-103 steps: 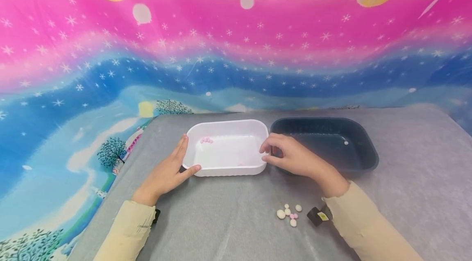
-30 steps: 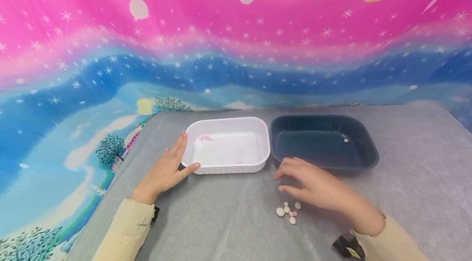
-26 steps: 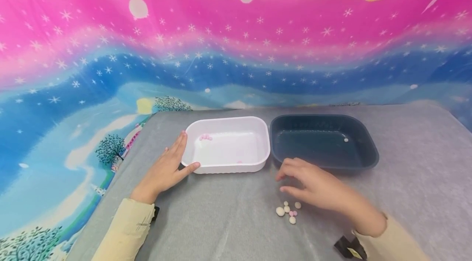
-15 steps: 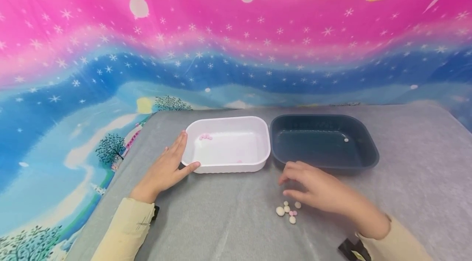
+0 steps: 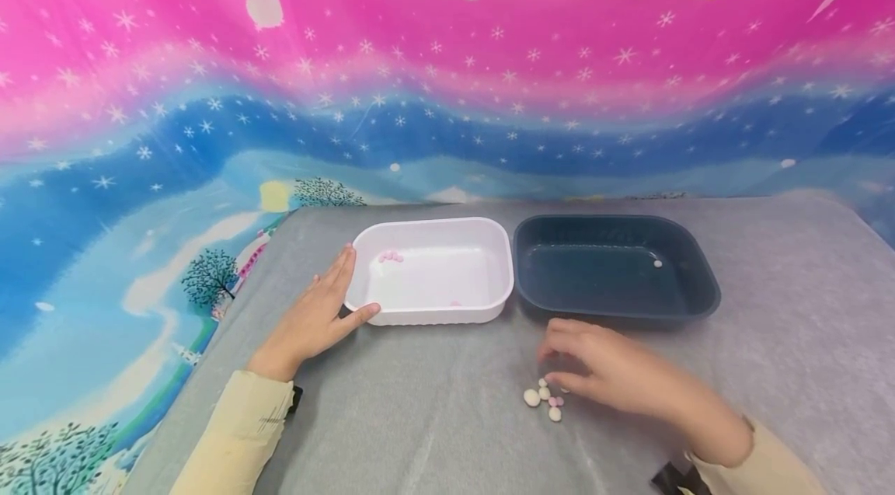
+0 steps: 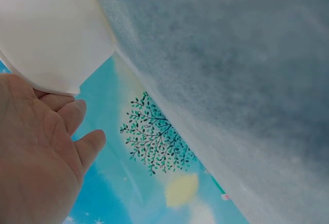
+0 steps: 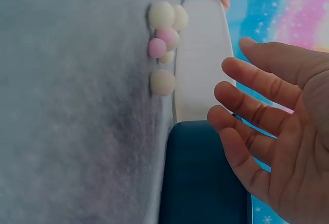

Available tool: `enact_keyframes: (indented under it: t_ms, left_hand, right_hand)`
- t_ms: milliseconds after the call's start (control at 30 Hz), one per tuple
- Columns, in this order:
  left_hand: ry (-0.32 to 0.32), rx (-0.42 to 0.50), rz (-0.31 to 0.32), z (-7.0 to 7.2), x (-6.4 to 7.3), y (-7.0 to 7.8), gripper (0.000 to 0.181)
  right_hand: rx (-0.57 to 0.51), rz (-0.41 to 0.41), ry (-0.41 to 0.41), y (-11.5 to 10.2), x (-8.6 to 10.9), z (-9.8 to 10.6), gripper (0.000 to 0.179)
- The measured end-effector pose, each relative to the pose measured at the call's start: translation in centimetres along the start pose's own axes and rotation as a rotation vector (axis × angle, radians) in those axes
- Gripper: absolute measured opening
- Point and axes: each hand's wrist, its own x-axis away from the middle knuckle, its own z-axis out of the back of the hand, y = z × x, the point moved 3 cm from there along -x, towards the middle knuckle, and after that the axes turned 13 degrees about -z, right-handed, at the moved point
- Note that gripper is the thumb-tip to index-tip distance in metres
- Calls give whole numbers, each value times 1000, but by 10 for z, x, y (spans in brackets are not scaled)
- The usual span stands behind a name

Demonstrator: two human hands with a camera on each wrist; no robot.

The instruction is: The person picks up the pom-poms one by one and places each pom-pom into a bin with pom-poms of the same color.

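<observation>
My left hand (image 5: 312,322) rests against the left end of the white basin (image 5: 430,317), fingers extended along its side and thumb at the near rim. In the left wrist view, the fingertips sit right at the edge of this basin. My right hand (image 5: 611,371) hovers with loosely bent, spread fingers just above a small cluster of balls, holding nothing. Several cream balls (image 5: 532,398) and two small pink balls (image 5: 555,402) make up that cluster on the grey cloth. One cream ball is mostly hidden under the right hand in the head view.
A dark blue basin (image 5: 594,308) stands beside the white one, with one small white ball (image 5: 657,263) inside. Several small pink balls (image 5: 391,256) lie in the white basin's far left corner, another (image 5: 455,304) near its front wall. A patterned curtain hangs behind the table.
My right hand has left the white basin's right end and moved toward the near right, down to the ball cluster. The left hand has stayed on the white basin.
</observation>
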Motion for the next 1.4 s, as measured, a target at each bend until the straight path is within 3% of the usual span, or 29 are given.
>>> enact_keyframes:
  t_ms: [333,600,1067,1400]
  left_hand:
    - [-3,-6,6,0,0,-1,97]
    - [-4,-13,4,-1,-1,-2,97]
    - [5,-16,-1,-2,-1,-2,97]
    - [4,-14,1,-1,-1,-2,97]
  right_hand:
    - [9,40,-6,4,9,-2,8]
    - [-30,7,-73,10,12,-6,7]
    - [-28,93,-50,12,13,-10,15]
    - [-26,9,-131,11,13,-12,12]
